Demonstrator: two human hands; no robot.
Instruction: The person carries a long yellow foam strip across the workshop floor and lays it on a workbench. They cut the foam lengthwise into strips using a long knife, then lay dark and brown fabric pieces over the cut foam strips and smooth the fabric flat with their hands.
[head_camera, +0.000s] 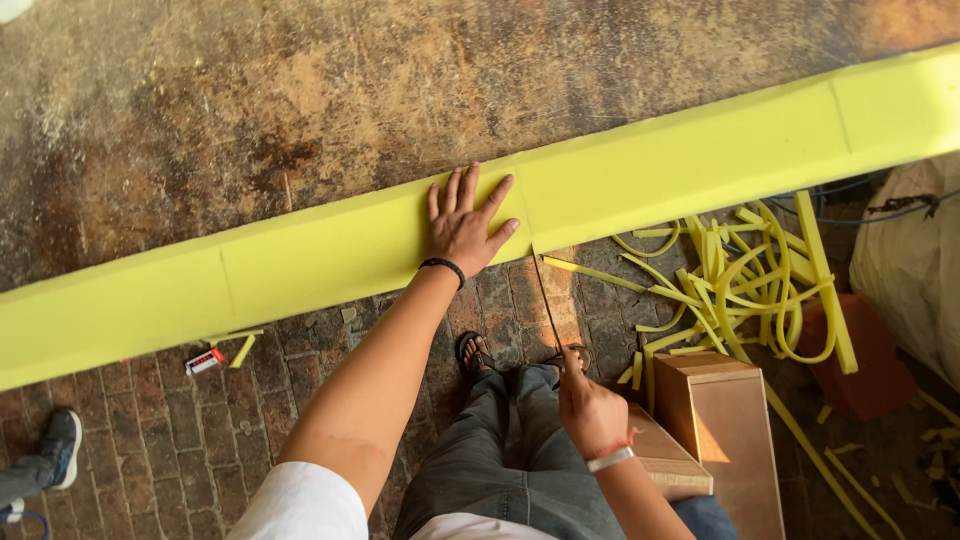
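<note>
Fingers (455, 195) flat on yellow foam (330, 255)

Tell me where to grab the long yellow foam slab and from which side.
Take the yellow foam slab by its near long edge, coming from the person's side over the brick floor. It lies flat and runs far past both ends of the view, so press a flat palm on top, as the left hand does, away from the blade.

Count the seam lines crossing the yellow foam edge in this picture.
3: one left, one beside the left hand, one right. More may lie outside view.
</note>
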